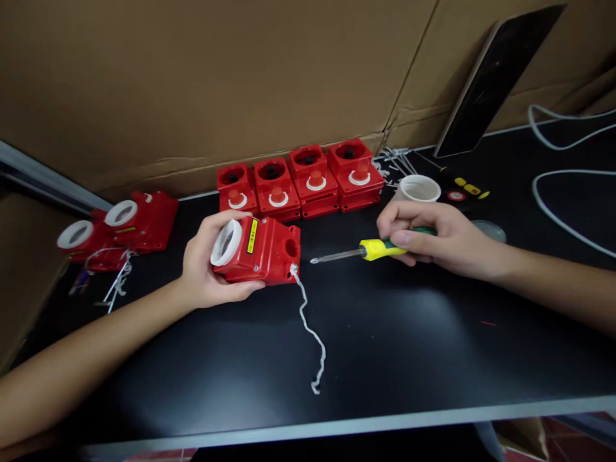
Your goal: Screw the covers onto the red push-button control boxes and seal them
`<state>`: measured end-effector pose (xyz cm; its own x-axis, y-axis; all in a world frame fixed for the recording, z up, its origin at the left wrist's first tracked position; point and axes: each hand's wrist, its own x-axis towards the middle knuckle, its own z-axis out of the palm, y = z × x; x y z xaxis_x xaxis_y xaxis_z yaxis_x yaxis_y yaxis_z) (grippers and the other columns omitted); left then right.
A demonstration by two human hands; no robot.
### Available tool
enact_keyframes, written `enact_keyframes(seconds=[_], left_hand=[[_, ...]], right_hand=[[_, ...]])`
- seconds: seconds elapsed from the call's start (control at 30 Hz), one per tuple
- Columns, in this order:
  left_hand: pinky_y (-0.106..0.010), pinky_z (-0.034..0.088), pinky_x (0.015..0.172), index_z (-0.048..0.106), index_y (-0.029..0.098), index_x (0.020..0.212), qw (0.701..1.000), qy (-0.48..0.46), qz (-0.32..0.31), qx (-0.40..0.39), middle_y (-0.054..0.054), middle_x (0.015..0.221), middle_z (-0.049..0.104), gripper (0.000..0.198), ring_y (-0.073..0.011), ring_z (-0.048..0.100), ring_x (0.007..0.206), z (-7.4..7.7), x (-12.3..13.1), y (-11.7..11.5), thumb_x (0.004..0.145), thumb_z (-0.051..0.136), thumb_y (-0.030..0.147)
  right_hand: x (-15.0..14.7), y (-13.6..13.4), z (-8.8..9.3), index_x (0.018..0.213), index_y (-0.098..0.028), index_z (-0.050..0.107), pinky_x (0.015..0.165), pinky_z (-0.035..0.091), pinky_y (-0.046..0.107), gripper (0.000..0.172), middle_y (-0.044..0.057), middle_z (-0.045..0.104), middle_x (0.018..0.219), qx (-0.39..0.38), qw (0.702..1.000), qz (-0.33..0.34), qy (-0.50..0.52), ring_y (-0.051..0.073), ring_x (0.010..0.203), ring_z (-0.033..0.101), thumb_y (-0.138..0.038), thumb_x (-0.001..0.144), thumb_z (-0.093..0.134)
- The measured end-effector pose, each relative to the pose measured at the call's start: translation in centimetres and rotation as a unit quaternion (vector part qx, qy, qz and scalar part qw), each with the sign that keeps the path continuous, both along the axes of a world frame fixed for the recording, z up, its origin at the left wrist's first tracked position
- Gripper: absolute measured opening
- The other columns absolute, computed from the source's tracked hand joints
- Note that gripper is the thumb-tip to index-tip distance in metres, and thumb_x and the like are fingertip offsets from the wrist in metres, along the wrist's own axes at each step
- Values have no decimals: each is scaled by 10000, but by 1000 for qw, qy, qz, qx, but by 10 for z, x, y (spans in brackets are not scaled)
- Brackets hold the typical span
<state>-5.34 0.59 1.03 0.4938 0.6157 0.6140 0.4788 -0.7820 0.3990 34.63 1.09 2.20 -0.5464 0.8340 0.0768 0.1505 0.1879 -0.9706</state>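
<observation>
Left hand [199,260] grips a red box [267,247], right hand [433,237] a screwdriver [374,249], with room before the table's edge [346,425].

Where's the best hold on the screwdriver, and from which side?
Likely its yellow-and-green handle, from the right, where the right hand holds it: thicker than the metal shaft, which points left toward the red box in the left hand, leaving the tip free.

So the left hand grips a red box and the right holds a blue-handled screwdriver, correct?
Not quite: the head view shows the right hand holding a screwdriver with a yellow and green handle; the left hand does grip a red box.
</observation>
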Motion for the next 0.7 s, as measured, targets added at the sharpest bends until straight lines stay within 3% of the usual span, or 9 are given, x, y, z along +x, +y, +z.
enact_keyframes(seconds=[0.13,0.43,0.7], left_hand=[[-414,645,877,520,218,1608,999,33,-5,2,-81,1293,716,925,-254,721,1004,5,-1,-3,939,782,799],[-473,664,991,475,220,1665,999,34,-8,-22,-84,1443,722,1031,-300,730,1147,3,-2,-3,891,828,803],[-474,678,976,483,218,1636,999,44,-1,-32,-84,1426,729,955,-306,735,1153,3,0,-5,934,767,799]], right_hand=[[-2,-6,6,923,-199,651,442,331,214,501,-38,637,644,0,1000,12,-15,78,494,518,-660,988,835],[-4,-10,10,920,-226,649,471,324,265,480,-35,630,648,-3,999,3,-45,95,503,506,-670,989,816],[-3,-9,9,925,-240,639,433,336,264,466,-29,605,649,-13,998,7,-53,110,513,497,-670,987,808]])
